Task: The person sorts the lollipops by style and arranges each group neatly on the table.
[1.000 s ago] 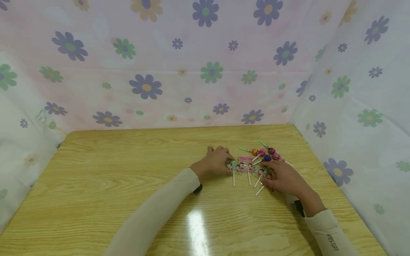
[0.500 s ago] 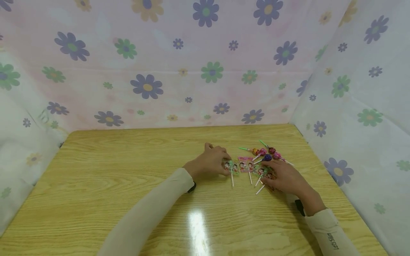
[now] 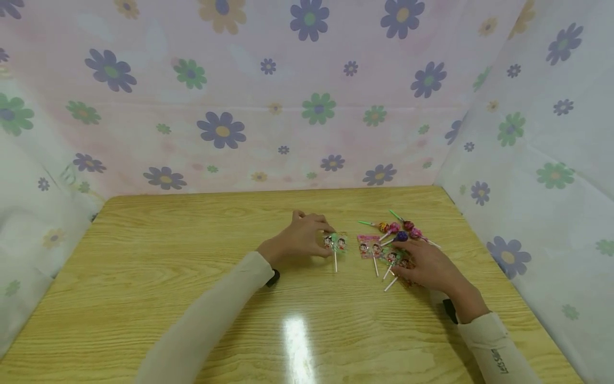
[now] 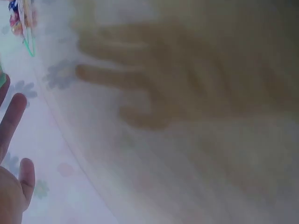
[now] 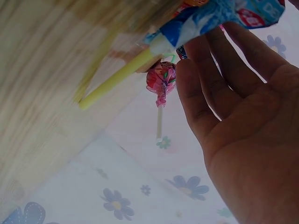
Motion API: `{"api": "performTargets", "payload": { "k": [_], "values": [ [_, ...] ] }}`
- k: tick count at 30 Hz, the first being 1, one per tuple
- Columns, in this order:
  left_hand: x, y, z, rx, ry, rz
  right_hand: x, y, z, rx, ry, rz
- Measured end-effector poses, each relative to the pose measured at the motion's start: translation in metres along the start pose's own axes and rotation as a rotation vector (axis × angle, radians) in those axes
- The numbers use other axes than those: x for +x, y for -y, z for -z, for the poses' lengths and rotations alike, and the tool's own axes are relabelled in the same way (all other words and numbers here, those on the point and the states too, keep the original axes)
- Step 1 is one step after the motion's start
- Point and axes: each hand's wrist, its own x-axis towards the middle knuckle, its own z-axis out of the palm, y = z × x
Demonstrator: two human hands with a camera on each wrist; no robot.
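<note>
In the head view my left hand (image 3: 299, 236) pinches a flat green-wrapped lollipop (image 3: 340, 242) by its left edge, white stick toward me. A bit of its green wrapper shows at the fingertips in the left wrist view. My right hand (image 3: 428, 266) rests over flat lollipops at the right, thumb and fingers spread about an orange-brown wrapped one (image 3: 406, 263). Beside it lie another green-wrapped lollipop (image 3: 390, 256) and a pink-wrapped one (image 3: 368, 247). In the right wrist view the fingers are fairly straight near a blue-wrapped lollipop (image 5: 201, 28) with a yellow stick.
Behind the right hand lies a cluster of round lollipops, among them a purple one (image 3: 401, 236), a pink one (image 3: 394, 228) and an orange one (image 3: 383, 227). The wooden table (image 3: 192, 240) meets flower-printed cloth walls (image 3: 268, 133) at the back and sides.
My left hand has moved left with the green-wrapped lollipop, opening a gap between it and the pink-wrapped one. My right hand has stayed in place.
</note>
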Motion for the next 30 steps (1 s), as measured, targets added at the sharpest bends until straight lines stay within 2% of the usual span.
{"api": "performTargets", "payload": {
  "k": [11, 20, 25, 30],
  "values": [
    [-0.034, 0.042, 0.019, -0.189, 0.011, 0.082, 0.001, 0.002, 0.002, 0.004, 0.01, 0.005],
    [-0.062, 0.067, 0.031, -0.113, 0.001, 0.128, -0.001, 0.0, 0.001, 0.017, 0.027, -0.003],
    [-0.081, 0.081, 0.038, -0.112, -0.004, 0.171, -0.001, -0.001, 0.001, 0.019, 0.025, 0.001],
    [-0.102, 0.097, 0.044, -0.135, -0.037, 0.212, -0.001, -0.001, 0.002, 0.026, 0.032, -0.006]
  ]
}}
